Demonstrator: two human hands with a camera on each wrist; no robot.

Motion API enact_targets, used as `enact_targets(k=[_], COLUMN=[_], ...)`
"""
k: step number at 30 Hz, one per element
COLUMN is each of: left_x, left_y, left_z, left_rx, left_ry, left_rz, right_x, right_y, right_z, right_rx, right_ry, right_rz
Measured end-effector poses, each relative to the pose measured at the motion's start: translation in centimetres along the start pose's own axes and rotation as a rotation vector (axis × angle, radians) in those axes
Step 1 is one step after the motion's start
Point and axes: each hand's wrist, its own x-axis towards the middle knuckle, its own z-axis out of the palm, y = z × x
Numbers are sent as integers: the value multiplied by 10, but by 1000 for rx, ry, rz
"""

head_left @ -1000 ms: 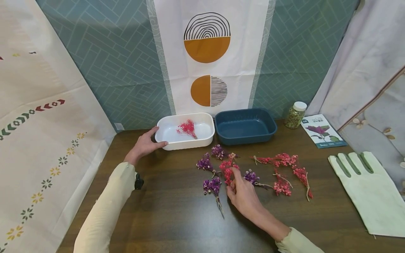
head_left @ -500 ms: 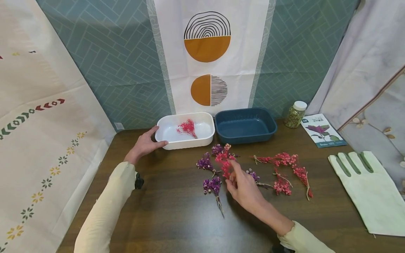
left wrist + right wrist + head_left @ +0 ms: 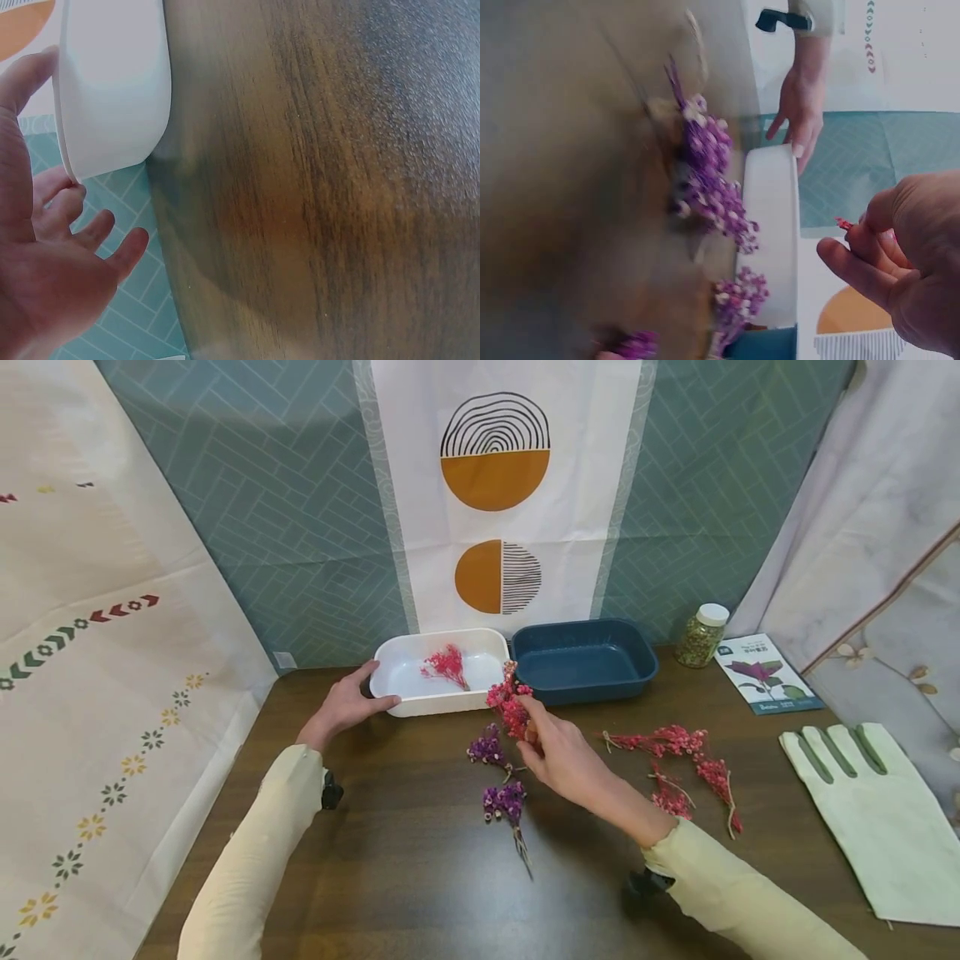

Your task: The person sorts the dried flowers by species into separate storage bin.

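My right hand [image 3: 566,756] pinches a bunch of red dried flowers [image 3: 510,700] just in front of the white dish [image 3: 442,703]. Another red bunch [image 3: 446,665] lies inside that dish. My left hand [image 3: 347,700] holds the dish's left end, its thumb along the front rim and its fingers around the end. Two purple dried-flower bunches [image 3: 486,745] show on the table left of the right hand, which hides others. In the right wrist view, purple bunches [image 3: 709,154] lie near the dish, and only a bit of the held red bunch [image 3: 844,223] shows.
A dark blue dish [image 3: 581,695] stands against the white one's right side. Several red bunches [image 3: 678,740] lie to the right on the wooden table [image 3: 390,860]. Beyond are a white-lidded jar [image 3: 701,639], a printed packet [image 3: 765,672] and a pale glove [image 3: 885,827].
My right hand has lifted the red bunch from among the purple ones and carried it forward and left, toward the white dish. My left hand has stayed on that dish.
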Motion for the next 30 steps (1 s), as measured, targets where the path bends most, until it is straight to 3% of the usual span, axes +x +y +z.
enact_targets(k=[18,30], left_x=[3,1], left_y=[2,-1], left_z=[0,2], left_rx=[1,-24], left_ry=[17,24], left_rz=[5,-5], right_x=[96,152], right_y=[29,37], right_z=[9,37], right_rx=[-70,-138], right_ry=[-194,-488], right_rz=[-198,-60])
